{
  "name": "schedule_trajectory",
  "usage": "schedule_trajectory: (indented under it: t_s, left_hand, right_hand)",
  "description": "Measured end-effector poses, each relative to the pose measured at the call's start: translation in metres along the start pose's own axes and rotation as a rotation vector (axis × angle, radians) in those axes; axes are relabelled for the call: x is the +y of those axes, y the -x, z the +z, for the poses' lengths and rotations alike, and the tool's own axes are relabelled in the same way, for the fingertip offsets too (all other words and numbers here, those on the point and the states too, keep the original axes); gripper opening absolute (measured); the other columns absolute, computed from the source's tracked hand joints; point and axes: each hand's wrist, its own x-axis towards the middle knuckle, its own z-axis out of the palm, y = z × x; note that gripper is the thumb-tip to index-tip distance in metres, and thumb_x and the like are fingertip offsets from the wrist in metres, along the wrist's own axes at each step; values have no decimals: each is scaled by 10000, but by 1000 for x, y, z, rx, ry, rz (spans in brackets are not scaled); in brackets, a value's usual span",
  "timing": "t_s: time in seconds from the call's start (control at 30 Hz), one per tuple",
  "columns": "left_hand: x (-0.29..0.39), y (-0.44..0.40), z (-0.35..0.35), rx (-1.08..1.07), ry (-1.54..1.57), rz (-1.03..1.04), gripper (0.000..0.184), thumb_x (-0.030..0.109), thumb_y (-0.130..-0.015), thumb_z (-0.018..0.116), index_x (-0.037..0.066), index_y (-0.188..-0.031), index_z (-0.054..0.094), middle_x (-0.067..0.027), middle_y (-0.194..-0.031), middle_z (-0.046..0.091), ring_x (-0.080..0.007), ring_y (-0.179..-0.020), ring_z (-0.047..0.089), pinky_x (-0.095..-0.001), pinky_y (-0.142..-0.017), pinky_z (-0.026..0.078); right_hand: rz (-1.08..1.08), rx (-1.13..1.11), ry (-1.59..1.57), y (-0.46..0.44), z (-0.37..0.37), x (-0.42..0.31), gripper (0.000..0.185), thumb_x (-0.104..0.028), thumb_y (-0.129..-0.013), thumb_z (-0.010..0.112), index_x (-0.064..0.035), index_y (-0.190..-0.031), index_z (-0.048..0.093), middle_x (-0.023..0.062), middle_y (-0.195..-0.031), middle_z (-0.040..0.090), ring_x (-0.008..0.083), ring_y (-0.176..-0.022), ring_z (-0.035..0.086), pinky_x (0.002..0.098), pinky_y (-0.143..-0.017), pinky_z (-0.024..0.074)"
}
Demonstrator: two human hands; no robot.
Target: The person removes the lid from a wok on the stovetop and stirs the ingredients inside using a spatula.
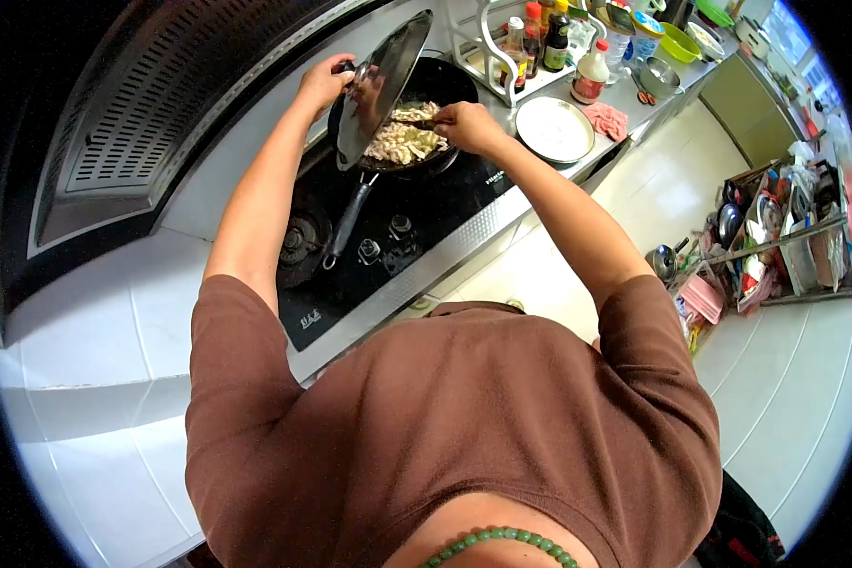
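Note:
My left hand (326, 83) is closed on the knob of a glass lid (388, 90), which is tilted up over the left side of a black pan (450, 83). Pale pieces of food (405, 142) lie in the pan, which sits on the black gas stove (417, 213), its long handle pointing down toward the front. Over the pan's right edge, my right hand (470, 127) is closed round a utensil whose end reaches into the food; most of its handle is hidden by the fingers.
To the pan's right stand a white plate (555, 129), a pink cloth (606, 121), a red-capped bottle (591, 73) and a white rack (488, 47) with sauce bottles. Range hood (128, 142) overhangs the left. A cluttered shelf (776, 237) stands at far right.

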Motion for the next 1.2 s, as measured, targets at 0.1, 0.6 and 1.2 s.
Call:
schedule_trajectory:
  t_s: [0.1, 0.6, 1.2]
  left_hand:
    - [-4, -8, 0, -18, 10, 35, 330, 61, -877, 546, 144, -1196, 555, -86, -1122, 560, -151, -915, 566, -284, -728, 497]
    - [4, -7, 19, 12, -17, 76, 332, 79, -861, 570, 146, -1186, 563, -76, -1090, 581, -148, -875, 571, -275, -721, 480]
    - [3, -19, 21, 40, -136, 131, 342, 99, -837, 602, 161, -1173, 576, -67, -1041, 609, -120, -722, 573, -271, -669, 475]
  right_hand:
    - [-31, -2, 108, -4, 16, 2, 284, -258, -764, 615, -180, -1033, 658, 120, -897, 661, 322, -832, 630, 408, -753, 515]
    - [-144, -142, 523, 45, -135, -32, 167, -264, -760, 628, -211, -902, 699, 72, -814, 668, 281, -764, 642, 389, -680, 524]
    - [-52, 49, 254, 36, -75, -4, 186, -185, -749, 602, -122, -898, 693, 155, -816, 655, 343, -776, 632, 438, -716, 517]
